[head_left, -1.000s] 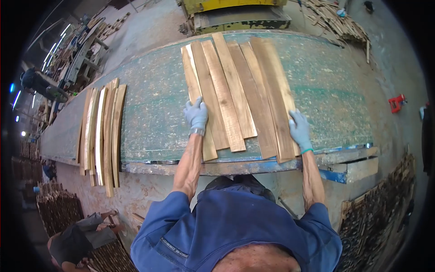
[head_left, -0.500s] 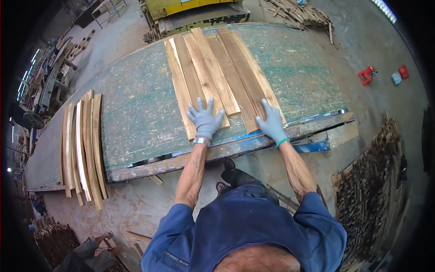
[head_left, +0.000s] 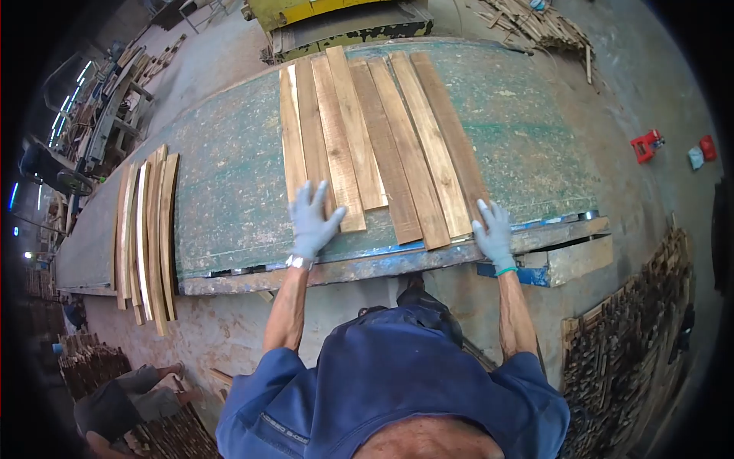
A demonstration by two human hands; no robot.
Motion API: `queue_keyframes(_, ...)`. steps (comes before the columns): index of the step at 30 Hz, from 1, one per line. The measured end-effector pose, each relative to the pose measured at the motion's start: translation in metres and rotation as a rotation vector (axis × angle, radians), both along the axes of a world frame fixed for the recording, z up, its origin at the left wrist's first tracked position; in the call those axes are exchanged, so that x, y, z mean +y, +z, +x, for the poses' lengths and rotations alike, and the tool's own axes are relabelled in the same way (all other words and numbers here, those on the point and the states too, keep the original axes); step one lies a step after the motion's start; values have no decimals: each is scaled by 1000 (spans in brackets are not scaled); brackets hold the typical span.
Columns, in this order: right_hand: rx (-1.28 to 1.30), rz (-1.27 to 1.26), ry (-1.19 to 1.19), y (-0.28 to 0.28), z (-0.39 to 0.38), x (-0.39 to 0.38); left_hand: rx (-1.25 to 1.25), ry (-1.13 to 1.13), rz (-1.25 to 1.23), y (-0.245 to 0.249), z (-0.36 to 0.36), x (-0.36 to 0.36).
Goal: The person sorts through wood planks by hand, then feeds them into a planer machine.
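Observation:
Several long wooden planks (head_left: 342,145) lie side by side on a green worn tabletop (head_left: 229,183), their near ends uneven. My left hand (head_left: 312,226), in a grey glove, rests with fingers spread over the near ends of the leftmost planks. At the near end of the darker rightmost plank (head_left: 447,122) is my right hand (head_left: 495,236), also gloved, its fingers apart and touching or close to the plank's edge. Beside that plank lies a paler one (head_left: 432,141). Neither hand is wrapped around anything.
A separate bunch of planks (head_left: 145,237) overhangs the table's left front edge. Beyond the far edge stands a yellow machine (head_left: 336,23). Stacked wood (head_left: 627,336) fills the floor at right. Another person (head_left: 138,398) is low at the bottom left. A red object (head_left: 647,145) sits on the floor.
My hands have moved apart, left hand leftward and right hand rightward. The right-hand planks are spread wider; a dark plank now lies at the far right, outside the pale one.

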State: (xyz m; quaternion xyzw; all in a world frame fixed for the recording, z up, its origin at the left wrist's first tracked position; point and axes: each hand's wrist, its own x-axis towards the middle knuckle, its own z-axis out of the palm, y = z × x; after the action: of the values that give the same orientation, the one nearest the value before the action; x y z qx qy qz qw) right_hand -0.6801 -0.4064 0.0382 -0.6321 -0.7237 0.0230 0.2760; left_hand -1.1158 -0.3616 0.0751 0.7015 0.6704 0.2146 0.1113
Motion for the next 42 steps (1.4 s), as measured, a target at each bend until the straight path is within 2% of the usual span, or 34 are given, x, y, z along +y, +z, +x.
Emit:
queue_keyframes(2, 84, 33, 82, -4, 1, 14, 196, 132, 29, 7, -7, -21)
queue_keyframes(4, 96, 39, 89, 2, -9, 21, 179, 128, -18, -7, -16, -34)
queue_keyframes(5, 120, -54, 65, -10, -7, 23, 169, 131, -39, -14, -21, -40)
queue_keyframes(8, -84, -12, 58, 51, -36, -5, 314, -73, -101, 6, -22, -47)
queue_keyframes(10, -70, -119, 117, 31, -45, -25, 353, -26, -106, 3, -20, -49)
queue_keyframes(13, -196, -147, 32, 32, -65, -22, 303, 24, -149, 8, 1, -40)
queue_keyframes(16, -287, -176, 78, 33, -71, -14, 317, 35, -120, 7, 9, -32)
queue_keyframes(17, -279, -180, 88, 30, -69, -11, 345, 48, -179, 6, 9, -26)
queue_keyframes(22, -267, -105, 149, 22, -60, 52, 285, 5, -64, -1, 4, 35)
queue_keyframes(28, -249, -1, 183, 18, -61, 190, 303, 41, -42, 5, 16, 117)
queue_keyframes(35, -304, -76, 199, 34, -75, 344, 266, 100, 13, 3, 12, 221)
queue_keyframes(40, -378, -112, 171, 38, -95, 411, 288, 132, -104, 12, -4, 300)
queue_keyframes(42, -348, -112, 200, 46, -101, 410, 364, 133, -125, 21, -11, 305)
